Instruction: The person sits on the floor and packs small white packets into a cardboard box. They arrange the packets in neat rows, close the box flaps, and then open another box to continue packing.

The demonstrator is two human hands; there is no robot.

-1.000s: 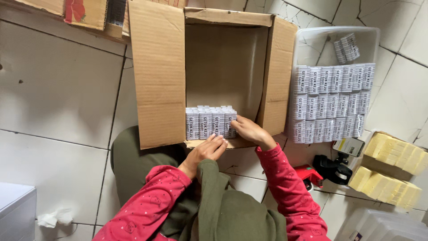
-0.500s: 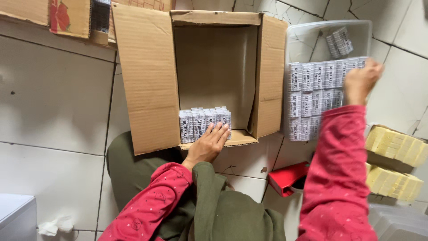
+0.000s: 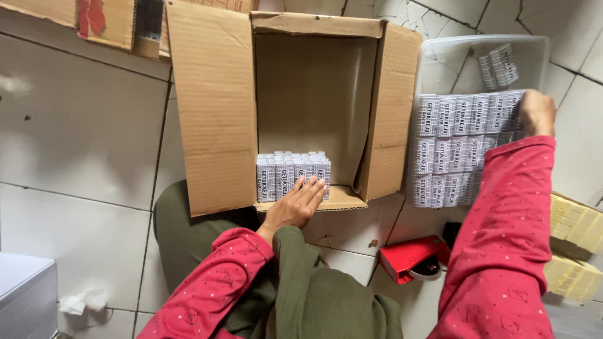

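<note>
An open cardboard box (image 3: 213, 119) lies on the tiled floor with a row of small white printed packets (image 3: 282, 172) stacked at its near end. My left hand (image 3: 295, 204) rests flat against those packets, fingers apart. My right hand (image 3: 536, 112) reaches into a clear plastic tub (image 3: 452, 59) at the right and lies on the stacked white packets (image 3: 458, 147) inside; whether it grips one cannot be told. Both arms wear red sleeves.
A red tape dispenser (image 3: 411, 257) lies on the floor below the tub. Yellow blocks (image 3: 575, 229) sit at the right edge. A white container (image 3: 25, 292) and crumpled tissue (image 3: 81, 302) are at the lower left. More cardboard (image 3: 81, 22) is at the top left.
My right hand left the box's packets and swung right into the plastic tub, where it now rests on the stacked packets. My left hand stayed against the packets in the box.
</note>
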